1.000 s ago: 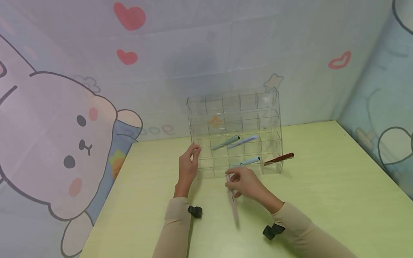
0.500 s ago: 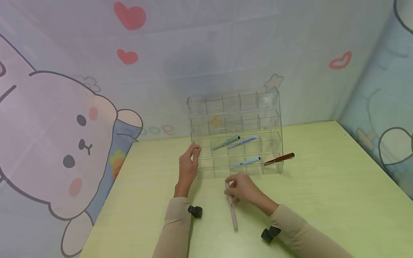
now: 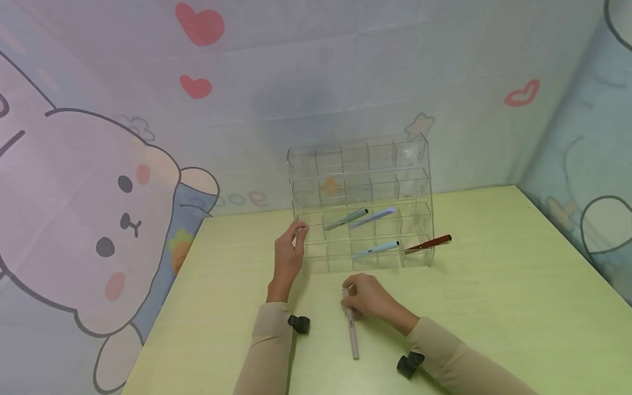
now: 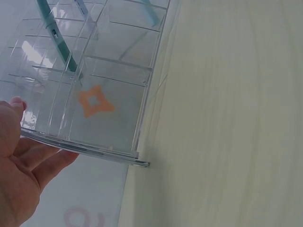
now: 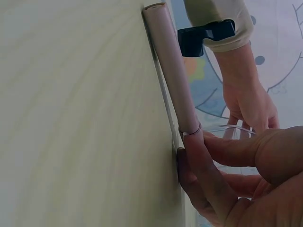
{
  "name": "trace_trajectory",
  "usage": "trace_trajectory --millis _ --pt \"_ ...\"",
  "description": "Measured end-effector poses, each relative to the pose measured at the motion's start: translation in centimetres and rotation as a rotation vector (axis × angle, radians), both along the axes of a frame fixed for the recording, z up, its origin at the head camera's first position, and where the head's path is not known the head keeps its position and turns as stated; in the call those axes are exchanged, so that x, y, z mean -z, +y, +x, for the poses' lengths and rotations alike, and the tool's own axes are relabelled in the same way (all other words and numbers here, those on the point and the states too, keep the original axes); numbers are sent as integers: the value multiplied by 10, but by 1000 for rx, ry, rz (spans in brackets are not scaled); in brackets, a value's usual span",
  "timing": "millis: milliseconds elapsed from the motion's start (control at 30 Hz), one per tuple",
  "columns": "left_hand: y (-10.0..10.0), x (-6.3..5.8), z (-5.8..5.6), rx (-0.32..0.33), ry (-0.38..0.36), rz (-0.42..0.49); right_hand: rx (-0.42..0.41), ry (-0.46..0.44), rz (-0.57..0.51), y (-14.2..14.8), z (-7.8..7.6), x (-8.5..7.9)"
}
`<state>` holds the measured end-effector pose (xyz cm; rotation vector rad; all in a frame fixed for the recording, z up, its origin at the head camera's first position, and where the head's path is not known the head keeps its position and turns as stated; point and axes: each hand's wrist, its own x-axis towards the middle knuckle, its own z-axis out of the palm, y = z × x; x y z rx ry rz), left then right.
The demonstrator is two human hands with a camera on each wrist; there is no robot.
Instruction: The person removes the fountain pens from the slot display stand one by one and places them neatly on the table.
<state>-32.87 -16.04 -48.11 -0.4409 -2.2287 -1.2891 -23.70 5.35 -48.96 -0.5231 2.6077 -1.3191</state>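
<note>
A clear acrylic pen rack with stepped rows of compartments stands at the middle back of the table. My left hand pinches its left side panel; in the left wrist view, thumb and fingers lie on opposite sides of the clear edge. In front of the rack, my right hand grips a pale pink pen by its far end. The right wrist view shows the pink pen low along the tabletop, its near end at or just above the surface. Fingers hide the gripped end.
In the rack lean a green pen, a lavender pen, a light blue pen and a dark red pen, which juts past the right side. A printed cloth backdrop hangs behind the pale yellow table.
My right hand has drawn back from the rack towards me with the pink pen, which has come down near the tabletop. My left hand stays on the rack.
</note>
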Motion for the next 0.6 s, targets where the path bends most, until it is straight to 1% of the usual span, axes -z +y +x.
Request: trace_trajectory --millis 67,200,500,600 --pt "0 0 1 4 0 -5 8 -1 12 -1 1 0" --pt "1 0 2 9 3 -10 5 -30 -6 -2 3 1" --pt "-1 -1 1 5 -1 -4 -38 -8 -13 -4 4 -3" --pt "-1 -2 1 -1 4 -7 -40 13 8 -5 3 -4"
